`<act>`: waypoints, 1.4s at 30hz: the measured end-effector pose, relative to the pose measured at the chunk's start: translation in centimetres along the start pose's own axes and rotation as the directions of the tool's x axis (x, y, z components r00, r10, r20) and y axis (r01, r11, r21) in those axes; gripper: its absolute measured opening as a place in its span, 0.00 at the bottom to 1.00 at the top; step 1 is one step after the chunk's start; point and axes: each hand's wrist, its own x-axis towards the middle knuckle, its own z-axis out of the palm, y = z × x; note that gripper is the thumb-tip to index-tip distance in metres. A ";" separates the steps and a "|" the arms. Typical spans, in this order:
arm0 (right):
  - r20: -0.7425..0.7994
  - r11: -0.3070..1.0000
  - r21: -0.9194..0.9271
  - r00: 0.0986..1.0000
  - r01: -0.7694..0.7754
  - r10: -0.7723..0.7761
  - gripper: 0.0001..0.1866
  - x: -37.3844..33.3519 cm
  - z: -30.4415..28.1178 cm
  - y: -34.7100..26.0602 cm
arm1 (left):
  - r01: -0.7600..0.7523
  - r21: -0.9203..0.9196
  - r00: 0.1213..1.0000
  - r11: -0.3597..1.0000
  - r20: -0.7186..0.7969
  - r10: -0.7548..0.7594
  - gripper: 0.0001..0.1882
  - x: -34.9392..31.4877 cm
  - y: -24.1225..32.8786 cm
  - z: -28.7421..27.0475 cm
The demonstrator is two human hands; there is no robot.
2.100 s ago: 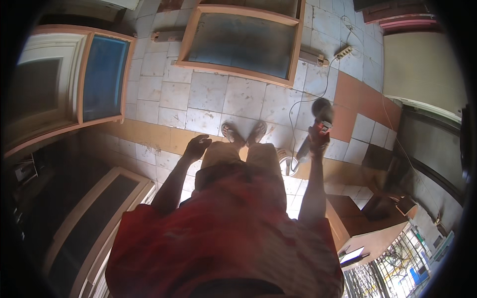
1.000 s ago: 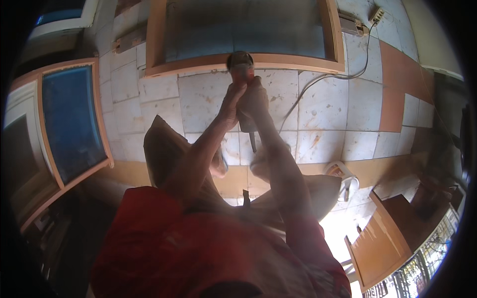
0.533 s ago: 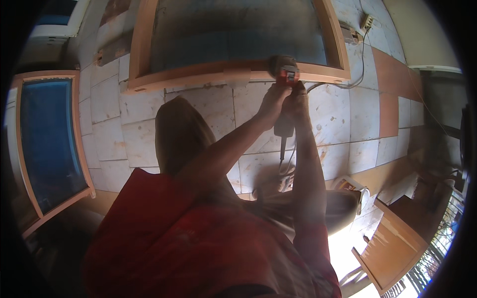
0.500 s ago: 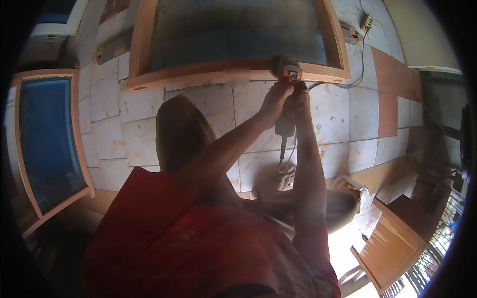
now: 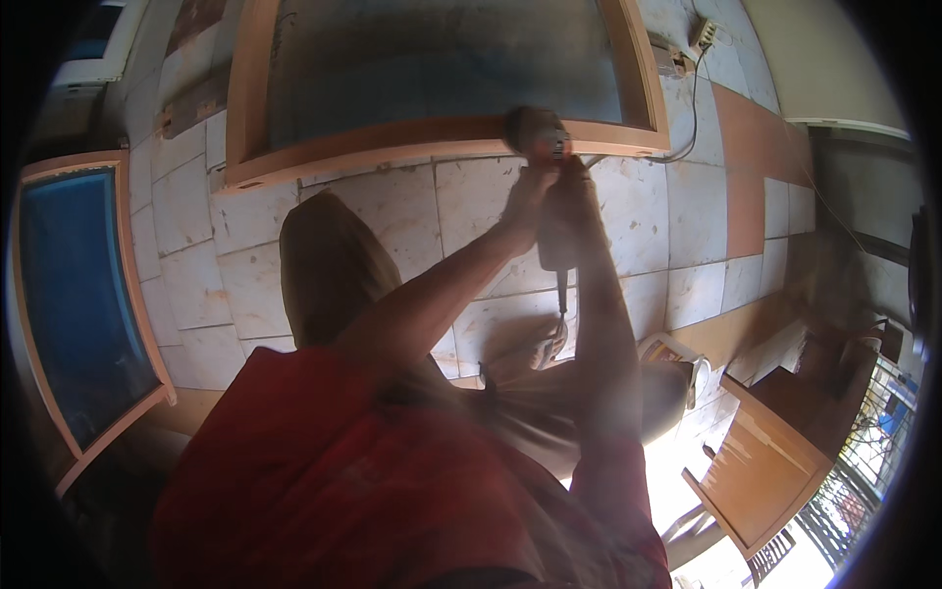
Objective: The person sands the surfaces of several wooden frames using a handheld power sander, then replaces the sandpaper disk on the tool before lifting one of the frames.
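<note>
Both my hands are closed round an angle grinder [image 5: 557,245] fitted with a round disc. My left hand [image 5: 527,196] grips it near the head, and my right hand [image 5: 577,201] holds the body just beside it. The disc, smeared by motion, is at the near rail of a wooden frame [image 5: 373,139] lying flat on the floor. Whether it touches the wood I cannot tell. Inside the frame is a dusty dark blue pane [image 5: 442,79]. From the grinder's rear end a cord runs down toward my foot [image 5: 545,348].
Another wooden frame with a blue pane [image 5: 83,294] is at the left. A power strip [image 5: 704,37] with a cord lies at the far right. A white bucket [image 5: 699,378] stands by my knee, and a wooden cabinet [image 5: 770,471] at the lower right. Tiles [image 5: 392,211] cover the floor.
The whole view has shifted, so the scene sits further left. Along the near rail the grinder has moved slightly left, and its head is now more blurred. Both hands keep their hold.
</note>
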 end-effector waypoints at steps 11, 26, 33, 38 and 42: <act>0.006 0.990 0.093 0.994 0.104 -0.105 0.21 1.2 -0.3 1.2 | 0.000 -0.007 1.000 1.000 -0.017 0.000 0.26 -1.1 1.9 3.1; -0.163 0.990 -0.076 0.978 0.121 -0.132 0.15 7.4 -14.6 14.6 | 0.134 0.069 0.976 0.989 0.161 -0.144 0.19 9.5 -8.5 14.4; -0.181 0.983 -0.151 0.980 -0.104 0.076 0.21 8.8 -18.5 13.6 | 0.219 0.118 0.944 0.969 0.226 -0.241 0.26 12.8 -9.7 17.2; -0.239 0.989 0.016 0.960 -0.145 0.145 0.19 8.6 -18.7 14.1 | 0.212 0.192 0.913 0.958 0.310 -0.265 0.37 12.8 -9.4 17.9; -0.186 0.996 0.049 0.979 -0.072 0.080 0.18 8.1 -17.6 13.6 | 0.140 0.201 0.938 0.970 0.287 -0.195 0.39 11.6 -8.6 17.1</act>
